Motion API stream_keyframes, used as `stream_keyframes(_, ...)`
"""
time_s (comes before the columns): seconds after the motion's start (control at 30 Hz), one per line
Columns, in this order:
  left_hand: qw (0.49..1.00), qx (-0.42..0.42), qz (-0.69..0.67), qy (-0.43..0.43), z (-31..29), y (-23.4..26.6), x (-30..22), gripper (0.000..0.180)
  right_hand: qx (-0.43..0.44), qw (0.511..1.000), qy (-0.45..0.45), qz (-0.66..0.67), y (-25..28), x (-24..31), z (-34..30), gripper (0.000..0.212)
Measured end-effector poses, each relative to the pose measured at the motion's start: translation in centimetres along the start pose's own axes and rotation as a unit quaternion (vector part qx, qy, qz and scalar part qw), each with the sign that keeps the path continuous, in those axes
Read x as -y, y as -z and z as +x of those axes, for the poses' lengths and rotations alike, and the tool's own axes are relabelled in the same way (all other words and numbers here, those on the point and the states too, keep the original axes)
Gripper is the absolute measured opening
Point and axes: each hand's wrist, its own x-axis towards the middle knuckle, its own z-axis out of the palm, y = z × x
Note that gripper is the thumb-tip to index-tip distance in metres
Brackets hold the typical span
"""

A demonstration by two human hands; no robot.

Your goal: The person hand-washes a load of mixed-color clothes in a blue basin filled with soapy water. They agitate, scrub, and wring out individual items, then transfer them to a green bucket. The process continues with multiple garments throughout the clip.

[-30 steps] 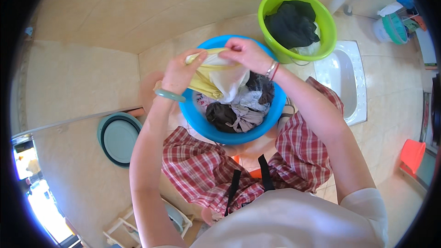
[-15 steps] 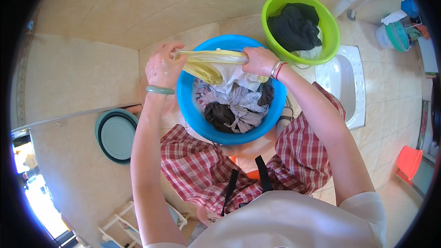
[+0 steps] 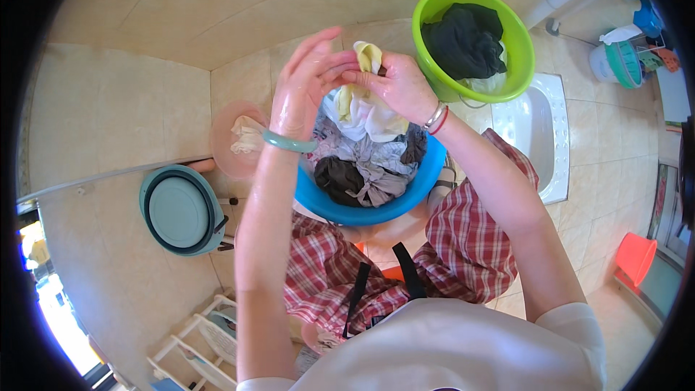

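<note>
Over the blue basin (image 3: 339, 210) my right hand (image 3: 405, 87) is closed on a yellow-and-white garment (image 3: 368, 56). Its upper end is bunched in my fingers, and the rest hangs into the basin. My left hand (image 3: 308, 76), wet and with a green bangle at the wrist, is beside it; the fingers are stretched out and apart, their tips close to my right thumb. Whether they touch the cloth I cannot tell. Below the hanging garment, wet grey laundry (image 3: 380, 163) and a dark brown piece (image 3: 340, 181) fill the basin.
A green basin (image 3: 531, 51) holding a black garment (image 3: 463, 42) stands at the far right, beside a white squat toilet (image 3: 557, 130). On the left are a pale pink basin (image 3: 226, 112) with a light cloth (image 3: 247, 135) and a grey-green folding basin (image 3: 177, 221). A white rack (image 3: 199, 362) stands near left.
The garment was stretched between both hands; now only my right hand grips it, bunched. My left hand has moved right and its fingers have opened. The pink basin has come into sight.
</note>
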Motion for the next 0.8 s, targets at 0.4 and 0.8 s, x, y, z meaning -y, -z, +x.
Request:
stream_keyframes(0.4,0.954,-0.264,0.099,0.098,-2.9,10.5,21.7,0.027,0.010,0.980,-0.062,0.186,-0.8,3.7,-1.3,0.032)
stream_keyframes(0.8,0.944,-0.158,0.150,0.248,-2.8,10.4,16.9,0.025,-0.006,0.983,-0.068,0.172,-0.5,3.6,-1.0,0.033)
